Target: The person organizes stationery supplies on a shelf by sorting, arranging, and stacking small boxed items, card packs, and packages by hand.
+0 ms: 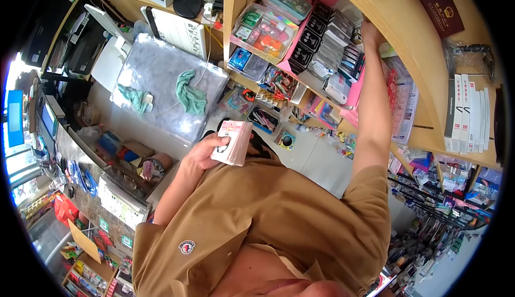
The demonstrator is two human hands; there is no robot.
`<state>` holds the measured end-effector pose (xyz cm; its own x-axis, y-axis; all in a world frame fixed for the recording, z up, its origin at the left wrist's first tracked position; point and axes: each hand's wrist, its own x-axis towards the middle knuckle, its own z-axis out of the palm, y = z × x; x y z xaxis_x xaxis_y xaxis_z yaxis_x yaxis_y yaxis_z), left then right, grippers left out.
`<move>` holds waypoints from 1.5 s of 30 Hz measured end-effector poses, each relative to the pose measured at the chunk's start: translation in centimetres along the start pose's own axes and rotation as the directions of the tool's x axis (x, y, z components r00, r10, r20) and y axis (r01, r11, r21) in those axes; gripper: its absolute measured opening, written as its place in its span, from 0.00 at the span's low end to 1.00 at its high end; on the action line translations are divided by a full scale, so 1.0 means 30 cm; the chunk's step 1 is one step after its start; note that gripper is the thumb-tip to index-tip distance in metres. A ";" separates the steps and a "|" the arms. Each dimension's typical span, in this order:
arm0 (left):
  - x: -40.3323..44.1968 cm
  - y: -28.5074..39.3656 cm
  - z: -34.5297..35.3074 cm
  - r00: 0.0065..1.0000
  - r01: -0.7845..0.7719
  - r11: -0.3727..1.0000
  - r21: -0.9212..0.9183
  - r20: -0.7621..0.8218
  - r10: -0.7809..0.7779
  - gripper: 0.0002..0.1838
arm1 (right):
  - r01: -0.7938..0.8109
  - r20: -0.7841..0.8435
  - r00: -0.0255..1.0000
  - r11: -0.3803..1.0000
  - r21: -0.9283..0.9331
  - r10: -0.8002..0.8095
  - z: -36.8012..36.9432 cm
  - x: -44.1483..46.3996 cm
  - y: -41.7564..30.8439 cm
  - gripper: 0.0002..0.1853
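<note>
My left hand is closed around a thick stack of pink-and-white packets, held upright in front of my chest with the thumb across its face. My right arm stretches up to the shelf, and my right hand is at the back right of a pink-edged tray. Its fingers are too hidden to show whether they hold anything. Beside that hand, the tray holds rows of grey-and-white packets and black packets with white print.
A clear plastic box of small colourful items stands left of the tray. White boxes and a dark red booklet are on the right shelf. Green cloths lie on a plastic-covered table. The curved wooden shelf edge arches beside my right arm.
</note>
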<state>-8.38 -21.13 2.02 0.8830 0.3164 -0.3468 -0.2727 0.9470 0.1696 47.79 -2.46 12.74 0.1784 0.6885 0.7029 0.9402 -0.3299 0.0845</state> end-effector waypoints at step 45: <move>-0.003 -0.048 -0.012 0.996 -0.052 0.998 -0.032 -0.076 0.049 0.30 | 0.245 0.316 0.914 0.967 0.073 -0.256 0.246 0.092 0.092 0.17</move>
<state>-8.20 -22.51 1.48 0.8369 0.3658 -0.4072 -0.3302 0.9307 0.1576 53.02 3.28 9.70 0.0143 0.9177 0.3970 0.9739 -0.1027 0.2023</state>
